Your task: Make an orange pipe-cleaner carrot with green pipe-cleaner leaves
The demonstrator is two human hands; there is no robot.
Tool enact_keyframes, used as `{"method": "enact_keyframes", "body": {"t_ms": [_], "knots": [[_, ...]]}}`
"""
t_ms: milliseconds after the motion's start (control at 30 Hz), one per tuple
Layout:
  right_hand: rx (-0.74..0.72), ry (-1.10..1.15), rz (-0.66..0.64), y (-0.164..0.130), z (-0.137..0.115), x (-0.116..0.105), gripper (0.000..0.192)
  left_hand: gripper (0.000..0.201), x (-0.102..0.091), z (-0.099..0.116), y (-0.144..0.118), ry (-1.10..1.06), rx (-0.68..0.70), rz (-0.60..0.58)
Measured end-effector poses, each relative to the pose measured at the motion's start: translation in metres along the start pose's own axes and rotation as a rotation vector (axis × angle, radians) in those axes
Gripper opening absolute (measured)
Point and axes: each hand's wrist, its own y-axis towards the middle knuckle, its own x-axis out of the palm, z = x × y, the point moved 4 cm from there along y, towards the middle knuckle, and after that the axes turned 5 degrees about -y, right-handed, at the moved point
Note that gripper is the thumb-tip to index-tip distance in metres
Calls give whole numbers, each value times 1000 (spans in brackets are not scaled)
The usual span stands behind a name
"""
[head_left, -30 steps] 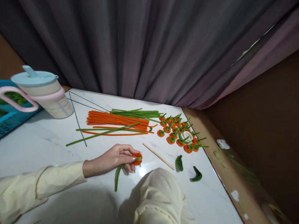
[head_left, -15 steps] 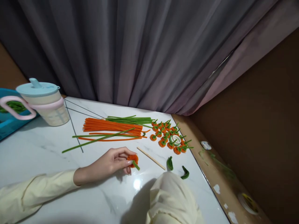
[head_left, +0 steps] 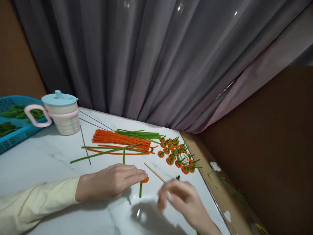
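My left hand (head_left: 112, 181) lies palm down on the white marble table (head_left: 49, 163), fingertips pinching a small orange pipe-cleaner flower (head_left: 145, 180). Its green stem (head_left: 140, 190) points toward me, and another green end (head_left: 124, 155) sticks up beyond the hand. My right hand (head_left: 182, 199) hovers, blurred, low at the right with fingers apart and nothing seen in it. It is just this side of a thin wooden stick (head_left: 154, 172) and a bent green piece (head_left: 178, 177).
Farther back lie a bundle of orange pipe cleaners (head_left: 122, 138), green ones (head_left: 140, 133), and several finished orange flowers (head_left: 174, 151) around a tape roll (head_left: 183, 158). A lidded cup (head_left: 64, 114) and a blue basket (head_left: 12, 130) stand at the left. Curtain behind, brown wall at the right.
My right hand has come out into view over the table. My left hand has turned palm down, with the flower now at its fingertips. The view has tilted up.
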Motion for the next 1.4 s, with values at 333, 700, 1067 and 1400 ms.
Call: {"method": "enact_keyframes", "body": {"t_ms": [333,700,1067,1400], "knots": [[77,450,-74,31,75,54,45,30,27,-11,0,-168,-22,-25],[-26,3,179,20,80,39,21,46,34,-20,-5,-167,-302,-27],[47,356,161,28,75,42,20,44,49,-32,-3,-122,-222,59],[0,298,149,28,77,43,13,45,59,-29,-10,-8,16,200]]}}
